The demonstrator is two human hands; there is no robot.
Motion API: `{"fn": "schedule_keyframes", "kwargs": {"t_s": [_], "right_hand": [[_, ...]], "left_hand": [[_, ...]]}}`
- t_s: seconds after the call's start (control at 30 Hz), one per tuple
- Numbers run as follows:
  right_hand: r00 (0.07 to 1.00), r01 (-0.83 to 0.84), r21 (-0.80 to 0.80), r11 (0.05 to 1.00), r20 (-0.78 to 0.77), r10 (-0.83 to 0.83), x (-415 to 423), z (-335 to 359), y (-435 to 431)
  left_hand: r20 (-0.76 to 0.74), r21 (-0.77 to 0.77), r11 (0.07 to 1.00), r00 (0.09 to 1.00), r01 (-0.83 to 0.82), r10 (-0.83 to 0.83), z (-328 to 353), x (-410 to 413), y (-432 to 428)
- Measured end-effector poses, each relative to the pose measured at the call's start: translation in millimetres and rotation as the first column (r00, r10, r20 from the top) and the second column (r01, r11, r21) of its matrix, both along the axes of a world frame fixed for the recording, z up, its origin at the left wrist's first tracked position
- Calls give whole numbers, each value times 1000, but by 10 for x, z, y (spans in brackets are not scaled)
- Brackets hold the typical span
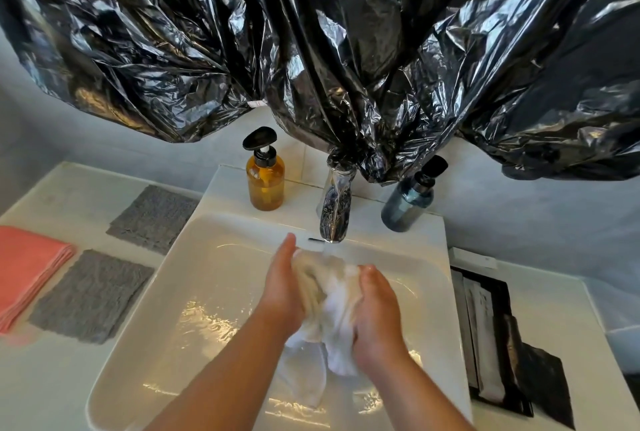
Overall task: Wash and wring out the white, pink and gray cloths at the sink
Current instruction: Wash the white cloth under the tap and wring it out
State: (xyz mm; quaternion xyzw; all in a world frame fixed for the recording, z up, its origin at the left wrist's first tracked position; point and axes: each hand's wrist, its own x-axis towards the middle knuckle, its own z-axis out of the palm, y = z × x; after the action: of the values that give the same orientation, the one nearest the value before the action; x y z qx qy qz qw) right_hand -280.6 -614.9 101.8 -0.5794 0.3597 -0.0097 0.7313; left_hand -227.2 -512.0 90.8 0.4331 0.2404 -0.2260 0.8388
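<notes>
So that the chrome tap (334,216) is soaking it, we are bunching the wet white cloth (329,306) over the white ceramic sink (207,292), our right hand (377,313) curling around it, our left hand (282,288) pressing it flat-fingered.

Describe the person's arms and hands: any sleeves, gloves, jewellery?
Both are bare. The left forearm and right forearm show no sleeve all the way to the bottom edge of the picture. The left hand and right hand wear no gloves. No ring, watch or bracelet is visible on the sides that face the camera; the palms are hidden.
</notes>
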Motion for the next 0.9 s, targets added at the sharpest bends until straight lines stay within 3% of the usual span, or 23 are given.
{"fn": "schedule_keyframes", "kwargs": {"t_s": [0.1, 0.17, 0.23, 0.27, 0.3, 0.33, 0.4, 0.43, 0.47, 0.53, 0.57, 0.67, 0.73, 0.8, 0.9], "right_hand": [[997, -75, -230, 970, 14, 80, -41, -10, 196], [991, -104, -386, 917, 34, 127, 39, -6, 226], [982, -168, -468, 867, -4, 189, 192, 5, 209], [976, -207, -480, 852, -36, 216, 270, 6, 176], [972, -226, -465, 856, -50, 230, 345, 18, 130], [976, -208, -435, 876, -34, 214, 417, 30, 72], [994, -63, -340, 938, 58, 88, 523, 47, -82], [995, -10, -275, 961, 91, 37, 555, 66, -159], [994, 1, -200, 980, 104, 20, 563, 85, -228], [992, -18, -62, 998, 120, 25, 532, 135, -342], [991, -21, 2, 1000, 132, 21, 488, 187, -394], [985, -22, 161, 987, 173, -7, 271, 292, -573], [989, 8, 273, 962, 139, -48, 116, 264, -619], [997, 34, 398, 917, 51, -60, 17, 143, -521], [997, 54, 451, 891, -68, -25, -30, 61, -187]], "left_hand": [[66, 238, 971, 997, 28, -45, -19, 20, -138], [210, 355, 933, 967, 61, -143, -51, 34, -148], [366, 637, 765, 838, 91, -404, -26, 45, -94], [377, 741, 666, 766, 89, -521, -45, 51, -58], [353, 785, 610, 731, 108, -584, -80, 53, -2], [326, 775, 610, 720, 168, -613, -103, 27, 66], [286, 646, 689, 732, 330, -618, -149, -90, 188], [263, 618, 679, 710, 396, -654, -187, -179, 258], [230, 649, 621, 664, 440, -712, -246, -261, 314], [125, 818, 403, 557, 411, -821, -394, -402, 429], [103, 831, 393, 585, 394, -804, -408, -421, 463], [240, 553, 788, 854, 271, -462, -423, -348, 542], [243, 274, 958, 958, 85, -155, -346, -206, 504], [171, -21, 1000, 985, -10, 13, -206, -76, 391], [66, -70, 994, 995, 84, -79, 3, -48, 95]]}}
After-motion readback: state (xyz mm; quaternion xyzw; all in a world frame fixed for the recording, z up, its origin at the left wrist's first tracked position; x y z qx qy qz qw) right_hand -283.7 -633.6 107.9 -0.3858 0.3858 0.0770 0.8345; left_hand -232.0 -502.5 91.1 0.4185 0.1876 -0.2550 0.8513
